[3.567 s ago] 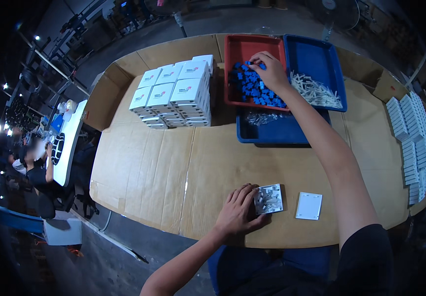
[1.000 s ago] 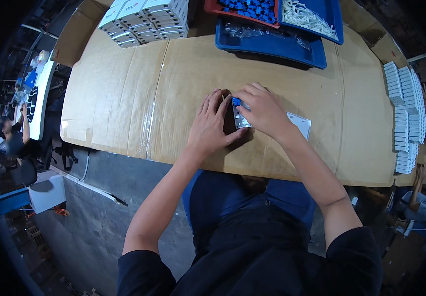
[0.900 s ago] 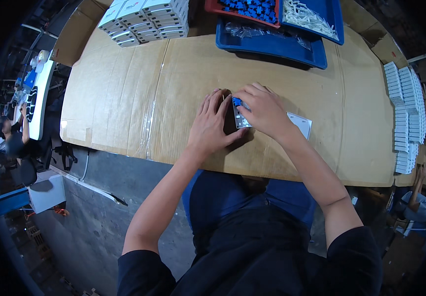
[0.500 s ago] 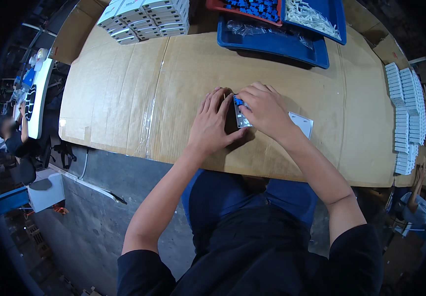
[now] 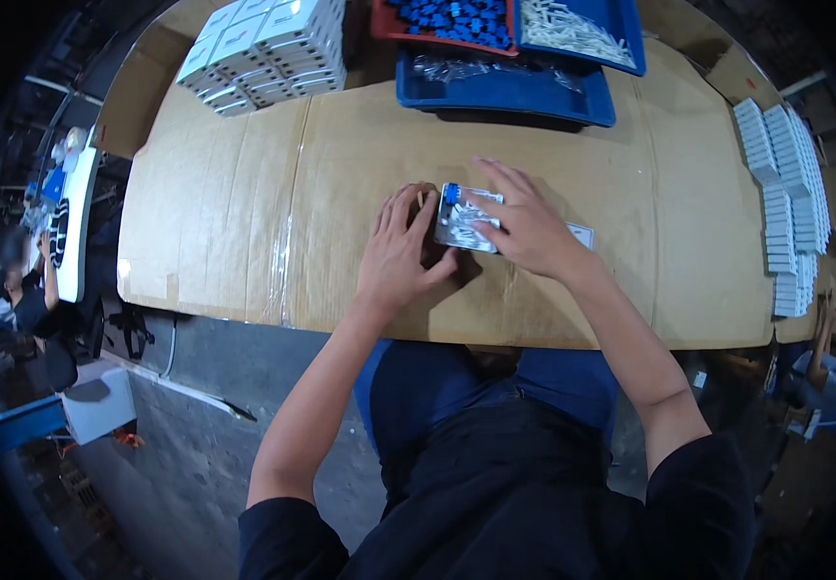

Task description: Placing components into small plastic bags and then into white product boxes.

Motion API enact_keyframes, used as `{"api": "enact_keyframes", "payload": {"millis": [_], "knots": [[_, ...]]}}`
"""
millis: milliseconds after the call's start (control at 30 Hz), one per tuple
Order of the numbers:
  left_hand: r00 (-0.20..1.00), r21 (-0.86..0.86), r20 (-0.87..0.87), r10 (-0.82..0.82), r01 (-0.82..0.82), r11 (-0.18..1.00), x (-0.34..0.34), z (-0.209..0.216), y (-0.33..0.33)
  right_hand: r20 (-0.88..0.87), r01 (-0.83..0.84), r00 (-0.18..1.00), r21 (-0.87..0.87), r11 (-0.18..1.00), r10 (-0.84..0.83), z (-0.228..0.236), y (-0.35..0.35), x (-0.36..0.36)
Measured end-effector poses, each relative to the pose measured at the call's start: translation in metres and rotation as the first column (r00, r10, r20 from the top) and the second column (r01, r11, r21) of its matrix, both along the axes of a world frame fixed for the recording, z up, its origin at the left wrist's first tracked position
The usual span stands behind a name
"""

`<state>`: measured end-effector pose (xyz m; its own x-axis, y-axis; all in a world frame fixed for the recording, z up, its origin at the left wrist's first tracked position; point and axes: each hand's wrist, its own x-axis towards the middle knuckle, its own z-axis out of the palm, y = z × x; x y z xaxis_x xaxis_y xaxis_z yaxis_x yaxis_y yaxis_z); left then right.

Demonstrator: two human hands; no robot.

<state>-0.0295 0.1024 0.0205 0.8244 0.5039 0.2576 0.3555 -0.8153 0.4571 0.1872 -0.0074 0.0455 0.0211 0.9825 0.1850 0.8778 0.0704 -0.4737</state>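
While a cardboard-covered worktop [image 5: 244, 203] is filling most of the view, the person is leaning over its near edge with both forearms reaching in from below. Stacks of white boxes [image 5: 268, 48] are sitting at the far left, a red tray [image 5: 384, 21] of blue parts and two blue trays [image 5: 505, 89] are lying at the far middle, and rows of small white packets [image 5: 785, 193] are running down the right side. Near the middle, the left hand [image 5: 400, 253] is resting flat with fingers spread, its fingertips touching the left edge of a small clear packet [image 5: 461, 224] carrying a blue piece at its top corner. The right hand [image 5: 524, 227] is pressing down on that packet from the right, fingers extended rather than closed around it. A white card [image 5: 580, 235] is peeking out just right of this hand.
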Motion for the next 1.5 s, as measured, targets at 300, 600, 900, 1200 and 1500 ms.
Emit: {"api": "enact_keyframes", "payload": {"millis": [300,600,900,1200,1500], "knots": [[1.000,-0.048,0.028,-0.004,0.005,0.999,0.002,0.017,-0.008,-0.101,0.287,0.932,-0.377,0.881,-0.347,0.047,-0.124,0.041],[0.989,-0.041,0.053,0.135,-0.133,0.990,0.017,0.012,-0.034,-0.385,0.313,0.853,-0.163,0.936,-0.352,0.046,-0.138,0.044],[0.930,-0.371,0.268,0.252,-0.141,0.918,0.031,0.027,-0.058,-0.456,0.500,0.768,-0.014,0.866,-0.450,0.006,-0.125,0.099],[0.649,-0.876,0.481,0.590,0.325,0.358,0.029,0.041,-0.078,0.026,0.500,0.866,-0.036,0.865,-0.499,0.006,-0.108,0.044],[0.639,-0.733,0.255,0.726,0.617,-0.285,0.036,0.062,-0.089,-0.873,0.298,0.430,-0.102,0.949,-0.229,0.036,-0.100,0.049]]}}
